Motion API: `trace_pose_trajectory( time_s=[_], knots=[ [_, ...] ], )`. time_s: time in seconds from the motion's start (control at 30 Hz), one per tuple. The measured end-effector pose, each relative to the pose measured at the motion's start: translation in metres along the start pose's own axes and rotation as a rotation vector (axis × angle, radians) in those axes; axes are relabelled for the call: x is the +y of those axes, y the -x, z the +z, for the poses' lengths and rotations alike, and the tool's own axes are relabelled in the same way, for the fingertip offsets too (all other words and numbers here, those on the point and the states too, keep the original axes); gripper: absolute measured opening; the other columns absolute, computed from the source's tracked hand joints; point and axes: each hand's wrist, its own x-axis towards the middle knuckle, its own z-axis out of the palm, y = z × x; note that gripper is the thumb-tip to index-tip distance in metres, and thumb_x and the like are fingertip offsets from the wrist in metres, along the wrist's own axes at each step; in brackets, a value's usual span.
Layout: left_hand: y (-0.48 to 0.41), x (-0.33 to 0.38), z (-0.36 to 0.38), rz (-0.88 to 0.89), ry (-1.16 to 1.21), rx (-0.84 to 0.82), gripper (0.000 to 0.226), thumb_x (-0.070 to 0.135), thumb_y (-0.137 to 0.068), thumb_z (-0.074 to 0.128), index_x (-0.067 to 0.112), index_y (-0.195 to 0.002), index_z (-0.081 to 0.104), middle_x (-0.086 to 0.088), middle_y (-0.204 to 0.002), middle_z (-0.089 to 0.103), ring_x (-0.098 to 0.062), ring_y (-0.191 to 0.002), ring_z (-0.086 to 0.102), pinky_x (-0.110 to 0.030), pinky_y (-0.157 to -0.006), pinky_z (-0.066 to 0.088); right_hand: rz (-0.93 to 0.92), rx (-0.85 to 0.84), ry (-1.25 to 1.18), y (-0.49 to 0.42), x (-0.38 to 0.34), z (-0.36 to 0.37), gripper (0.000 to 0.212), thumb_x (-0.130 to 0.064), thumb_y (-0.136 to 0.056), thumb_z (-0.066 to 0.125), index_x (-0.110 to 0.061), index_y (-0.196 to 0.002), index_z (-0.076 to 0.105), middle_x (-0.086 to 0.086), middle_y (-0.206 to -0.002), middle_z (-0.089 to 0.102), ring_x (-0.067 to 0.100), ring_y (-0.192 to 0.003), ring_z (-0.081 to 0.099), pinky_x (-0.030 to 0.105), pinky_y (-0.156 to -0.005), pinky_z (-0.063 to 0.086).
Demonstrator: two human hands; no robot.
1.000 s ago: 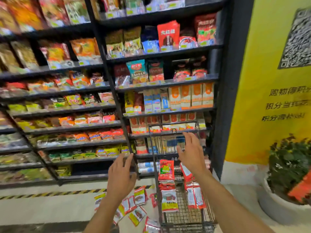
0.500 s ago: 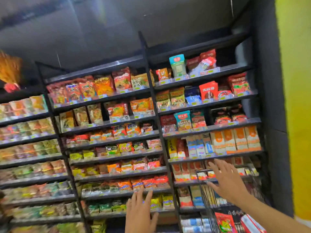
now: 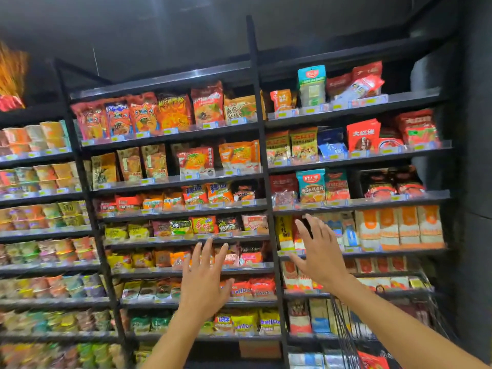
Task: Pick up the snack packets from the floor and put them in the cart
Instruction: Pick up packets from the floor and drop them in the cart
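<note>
The snack packets on the floor are out of view — only one red packet (image 3: 372,360) shows in the wire cart (image 3: 342,326) at lower right. My left hand (image 3: 205,286) and right hand (image 3: 319,251) hang spread and empty before the shelves (image 3: 181,179) — I should look down before reaching

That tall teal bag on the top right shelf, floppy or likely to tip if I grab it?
Probably light and floppy: the teal bag looks like soft film. It stands upright, taller than the orange packet beside it, so a nudge may tip it.
</note>
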Motion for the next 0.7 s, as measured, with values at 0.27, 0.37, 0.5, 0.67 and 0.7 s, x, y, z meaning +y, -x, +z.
trace_pose_trajectory(
  time_s=[0.27,0.37,0.5,0.67,0.7],
  knots=[
    [-0.105,-0.055,0.057,0.024,-0.060,0.034,0.087,0.071,-0.093,0.051,0.033,-0.165,0.018,-0.012,-0.173,0.015,-0.040,-0.158,0.017,-0.059,-0.125,0.020,-0.008,0.055,0.019,-0.102,-0.018,0.086,0.086,-0.071,-0.092,0.050,-0.017,-0.157,0.034,0.017,-0.163,0.030,0.039,-0.149,0.031,0.054,-0.122,0.031],
    [-0.136,-0.071,0.087,0.032,-0.033,0.026,0.087,0.071,-0.094,0.049,0.033,-0.165,0.015,-0.013,-0.174,0.013,-0.041,-0.159,0.015,-0.060,-0.126,0.020,-0.006,0.062,0.036,-0.138,-0.028,0.117,0.085,-0.071,-0.093,0.049,-0.017,-0.157,0.033,0.018,-0.162,0.031,0.039,-0.149,0.032,0.053,-0.122,0.031],
    [-0.184,-0.095,0.132,0.070,0.015,0.064,0.084,0.070,-0.095,0.047,0.033,-0.164,0.017,-0.012,-0.174,0.012,-0.041,-0.158,0.017,-0.061,-0.124,0.024,-0.003,0.076,0.056,-0.194,-0.045,0.163,0.085,-0.069,-0.093,0.055,-0.016,-0.157,0.034,0.019,-0.160,0.033,0.040,-0.148,0.032,0.054,-0.123,0.029],
    [-0.239,-0.137,0.209,0.123,0.077,0.091,0.084,0.068,-0.095,0.051,0.030,-0.164,0.021,-0.015,-0.173,0.015,-0.042,-0.156,0.020,-0.062,-0.122,0.025,0.077,0.124,0.053,-0.241,-0.074,0.243,0.087,-0.068,-0.092,0.059,-0.015,-0.157,0.033,0.018,-0.162,0.032,0.039,-0.149,0.032,0.053,-0.121,0.030],
    [-0.250,-0.147,0.228,0.142,0.076,0.092,0.085,0.066,-0.094,0.054,0.029,-0.164,0.023,-0.016,-0.172,0.016,-0.043,-0.155,0.021,-0.063,-0.121,0.026,0.077,0.142,0.063,-0.246,-0.078,0.261,0.086,-0.066,-0.092,0.059,-0.014,-0.156,0.035,0.018,-0.162,0.033,0.039,-0.149,0.033,0.052,-0.121,0.030]
  ],
)
